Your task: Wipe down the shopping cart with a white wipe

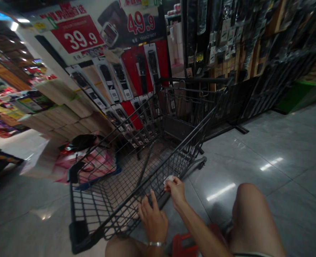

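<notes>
A dark metal shopping cart [115,223] stands right in front of me, its wire basket holding nothing that I can make out. My right hand [176,191] pinches a small crumpled white wipe or tissue [168,179] close to the cart's near side wall. Beside it, my left hand [154,217] lies with fingers stretched out against the wire mesh of that same side; a silvery band circles the wrist. The fingertips of the left hand are partly lost against the dark wires.
Behind the cart rises a display of packaged belts [107,80] under price signs [80,37]. Stacked boxes [58,117] and a pink bag [99,160] sit to the left. A red stool [181,244] is below me. Grey tiled floor [254,150] extends right.
</notes>
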Tool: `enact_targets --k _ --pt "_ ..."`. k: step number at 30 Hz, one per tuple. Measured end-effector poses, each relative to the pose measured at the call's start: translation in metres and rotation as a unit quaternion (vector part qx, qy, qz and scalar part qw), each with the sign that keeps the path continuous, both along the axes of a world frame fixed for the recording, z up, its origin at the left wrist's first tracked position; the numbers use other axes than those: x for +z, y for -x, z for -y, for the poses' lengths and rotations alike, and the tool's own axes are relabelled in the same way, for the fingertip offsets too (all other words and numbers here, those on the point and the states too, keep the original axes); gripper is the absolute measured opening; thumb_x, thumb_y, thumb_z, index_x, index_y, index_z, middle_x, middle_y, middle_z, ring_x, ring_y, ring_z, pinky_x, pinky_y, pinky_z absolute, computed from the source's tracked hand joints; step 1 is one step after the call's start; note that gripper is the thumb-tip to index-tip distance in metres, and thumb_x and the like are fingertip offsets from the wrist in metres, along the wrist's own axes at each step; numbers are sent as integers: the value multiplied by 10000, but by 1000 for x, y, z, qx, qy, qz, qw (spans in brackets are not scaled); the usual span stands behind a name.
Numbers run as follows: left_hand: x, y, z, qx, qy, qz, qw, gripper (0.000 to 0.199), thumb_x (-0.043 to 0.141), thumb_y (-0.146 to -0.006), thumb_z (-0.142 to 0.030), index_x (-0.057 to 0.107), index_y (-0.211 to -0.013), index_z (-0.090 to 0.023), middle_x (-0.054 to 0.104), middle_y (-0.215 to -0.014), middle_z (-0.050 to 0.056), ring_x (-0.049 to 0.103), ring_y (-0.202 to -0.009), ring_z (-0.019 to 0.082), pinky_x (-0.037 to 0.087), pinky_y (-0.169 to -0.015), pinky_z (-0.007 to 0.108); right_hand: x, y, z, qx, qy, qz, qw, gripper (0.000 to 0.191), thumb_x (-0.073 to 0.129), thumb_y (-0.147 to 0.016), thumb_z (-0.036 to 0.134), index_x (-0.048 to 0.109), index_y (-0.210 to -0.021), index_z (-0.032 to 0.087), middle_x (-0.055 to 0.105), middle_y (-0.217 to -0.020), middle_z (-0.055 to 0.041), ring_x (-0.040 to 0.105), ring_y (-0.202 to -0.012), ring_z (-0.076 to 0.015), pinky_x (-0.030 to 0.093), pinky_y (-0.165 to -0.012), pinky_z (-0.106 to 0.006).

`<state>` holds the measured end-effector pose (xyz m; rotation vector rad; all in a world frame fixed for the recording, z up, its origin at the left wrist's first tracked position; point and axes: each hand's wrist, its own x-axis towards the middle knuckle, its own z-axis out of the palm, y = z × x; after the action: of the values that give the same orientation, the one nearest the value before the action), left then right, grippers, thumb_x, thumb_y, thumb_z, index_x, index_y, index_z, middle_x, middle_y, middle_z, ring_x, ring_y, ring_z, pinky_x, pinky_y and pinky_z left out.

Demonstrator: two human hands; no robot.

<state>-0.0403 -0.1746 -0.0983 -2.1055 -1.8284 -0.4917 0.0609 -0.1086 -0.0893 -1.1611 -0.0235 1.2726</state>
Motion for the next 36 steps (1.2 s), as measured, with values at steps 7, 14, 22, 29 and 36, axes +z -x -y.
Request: enact_targets --k 7,14,22,29,36 --pt "-1 -7 3 21 1 24 999 806 459 -716 -52 161 -1455 -178 442 -1256 155 429 -1199 285 349 -1035 526 4 -6 9 24 -15 36 999 274 711 -457 307 602 -666 169 616 -547 13 560 -457 -125 444 -421 -228" --pt "-1 -9 5 28 16 43 999 807 437 -713 -26 168 -1456 -188 469 -1246 139 449 -1184 275 356 -1044 521 4 -4 22 37 -22 60 997 261 717 -507 292 611 -713 172 620 -600 12 533 -484 -105 434 -459 -224" --pt "-8 -15 5 35 -6 76 997 769 426 -701 -28 257 -1434 -184 495 -1230 126 448 -1186 262 354 -1054 491 -16 4 24 78 -7 109 991 213 666 -533 272 600 -711 176 605 -603 27 517 -488 -100 440 -487 -228" --pt "-12 -14 5 29 -9 61 998 604 423 -729 -43 462 -1318 -170 539 -1189 112 460 -1172 230 325 -1068 452 -49 11 26 102 50 95 989 211 656 -465 239 576 -649 174 575 -538 44 492 -447 -91 430 -461 -226" --pt "-9 -17 3 35 -15 75 996 563 431 -727 -40 509 -1273 -152 534 -1179 123 466 -1159 235 324 -1060 456 -67 10 24 95 72 117 986 173 642 -458 224 541 -591 180 528 -450 69 457 -393 -76 403 -421 -210"
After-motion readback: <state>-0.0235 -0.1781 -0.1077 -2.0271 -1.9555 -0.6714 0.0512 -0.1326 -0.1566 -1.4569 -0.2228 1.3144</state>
